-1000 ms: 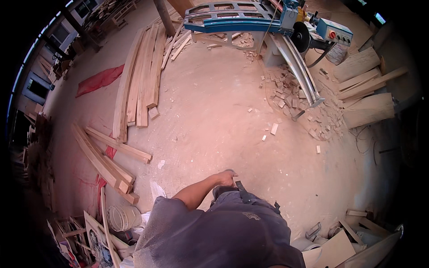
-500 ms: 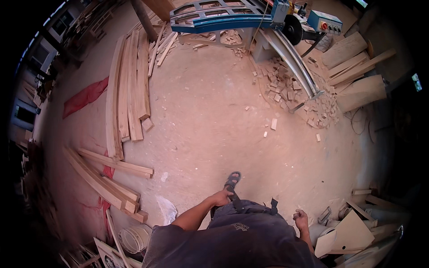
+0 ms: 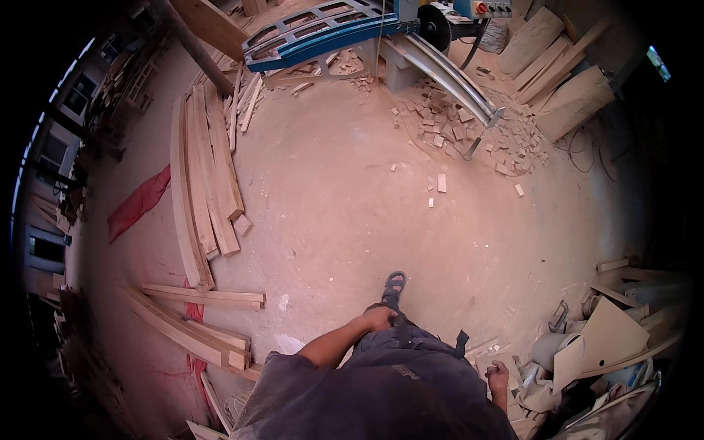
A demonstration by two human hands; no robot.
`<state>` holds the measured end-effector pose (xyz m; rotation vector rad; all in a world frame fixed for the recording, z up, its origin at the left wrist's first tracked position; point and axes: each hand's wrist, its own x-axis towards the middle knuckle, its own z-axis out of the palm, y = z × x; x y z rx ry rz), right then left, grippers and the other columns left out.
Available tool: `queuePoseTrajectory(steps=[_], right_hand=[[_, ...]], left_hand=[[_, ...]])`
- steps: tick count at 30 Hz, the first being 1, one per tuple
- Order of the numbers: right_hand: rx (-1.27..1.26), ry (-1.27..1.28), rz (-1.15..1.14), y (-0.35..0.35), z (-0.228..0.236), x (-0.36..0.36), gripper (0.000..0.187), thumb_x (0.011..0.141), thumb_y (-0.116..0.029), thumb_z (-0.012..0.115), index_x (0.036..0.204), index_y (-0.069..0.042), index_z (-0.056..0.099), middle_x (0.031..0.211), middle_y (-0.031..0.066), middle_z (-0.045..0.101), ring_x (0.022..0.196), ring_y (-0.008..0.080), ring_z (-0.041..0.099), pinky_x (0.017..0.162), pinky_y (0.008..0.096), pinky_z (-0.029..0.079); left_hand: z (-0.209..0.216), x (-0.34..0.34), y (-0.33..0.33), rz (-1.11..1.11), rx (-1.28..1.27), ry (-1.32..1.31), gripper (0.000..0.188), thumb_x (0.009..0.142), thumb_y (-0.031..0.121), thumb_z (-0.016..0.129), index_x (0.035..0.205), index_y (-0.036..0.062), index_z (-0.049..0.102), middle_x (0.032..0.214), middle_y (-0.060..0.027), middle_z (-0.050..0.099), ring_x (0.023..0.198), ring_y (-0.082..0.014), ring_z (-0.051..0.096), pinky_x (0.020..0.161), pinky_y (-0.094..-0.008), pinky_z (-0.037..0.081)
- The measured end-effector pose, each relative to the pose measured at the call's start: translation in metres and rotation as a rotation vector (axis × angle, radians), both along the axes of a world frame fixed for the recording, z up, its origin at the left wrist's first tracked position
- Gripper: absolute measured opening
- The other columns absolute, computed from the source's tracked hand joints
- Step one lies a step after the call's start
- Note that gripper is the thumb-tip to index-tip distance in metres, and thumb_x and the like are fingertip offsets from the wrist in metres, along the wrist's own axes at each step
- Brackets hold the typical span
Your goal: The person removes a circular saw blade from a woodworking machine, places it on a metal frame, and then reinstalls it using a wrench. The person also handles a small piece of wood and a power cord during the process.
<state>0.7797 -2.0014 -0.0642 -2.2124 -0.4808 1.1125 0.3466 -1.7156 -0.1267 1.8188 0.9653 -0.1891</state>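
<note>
My left hand [image 3: 380,317] rests against the front of my dark trousers [image 3: 422,343], next to a dark strap. Its fingers look curled inward, and whatever they hold, if anything, is hidden. Out to the side hangs my right hand [image 3: 497,375], its fingers curled into a loose fist with nothing visible in it. Below that hand is a heap of boards and scraps [image 3: 532,392]. One sandalled foot [image 3: 394,282] stands forward on the dusty floor.
Long timber beams [image 3: 205,169] lie on the left, with shorter beams [image 3: 191,330] nearer me over red cloth [image 3: 143,202]. A blue-framed saw machine [image 3: 323,44] stands ahead. Wood offcuts [image 3: 447,125] surround its rail; slabs [image 3: 576,103] lie far right. A pale panel [image 3: 612,334] leans near right.
My view has turned right and moved forward, so the near beams sit further right in view. Both hands keep much the same pose.
</note>
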Motion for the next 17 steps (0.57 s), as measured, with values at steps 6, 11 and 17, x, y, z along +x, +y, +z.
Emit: queuePoseTrajectory(steps=[6, 11, 17], right_hand=[[-0.284, 0.154, -0.26, -0.125, -0.042, -0.099, 0.025, 0.077, -0.002, 0.067, 0.102, 0.002, 0.069, 0.077, 0.0125, 0.068, 0.062, 0.0213, 0.066, 0.05, 0.034, 0.049], [-0.257, 0.128, 0.087, -0.125, -0.057, -0.143, 0.026, 0.081, -0.021, 0.07, 0.101, -0.005, 0.073, 0.086, 0.016, 0.07, 0.077, 0.0252, 0.068, 0.066, 0.0373, 0.052], [-0.089, 0.015, 0.454, -0.045, -0.066, -0.131, 0.035, 0.085, -0.044, 0.072, 0.101, -0.013, 0.078, 0.098, 0.0203, 0.074, 0.095, 0.0298, 0.071, 0.086, 0.0413, 0.055]], left_hand=[[0.081, -0.057, -0.024, 0.245, -0.672, -0.145, 0.057, 0.075, 0.002, 0.067, 0.132, 0.0014, 0.063, 0.096, -0.0101, 0.072, 0.087, -0.014, 0.064, 0.079, -0.0289, 0.051], [0.15, -0.101, -0.033, 0.339, -0.259, 0.148, 0.06, 0.082, 0.01, 0.064, 0.139, -0.003, 0.053, 0.105, -0.0172, 0.074, 0.094, -0.0223, 0.069, 0.087, -0.0316, 0.052], [0.119, -0.149, -0.031, 0.356, -0.366, 0.067, 0.063, 0.084, 0.032, 0.072, 0.141, 0.0097, 0.056, 0.128, -0.0213, 0.065, 0.122, -0.0304, 0.061, 0.108, -0.0394, 0.044]])
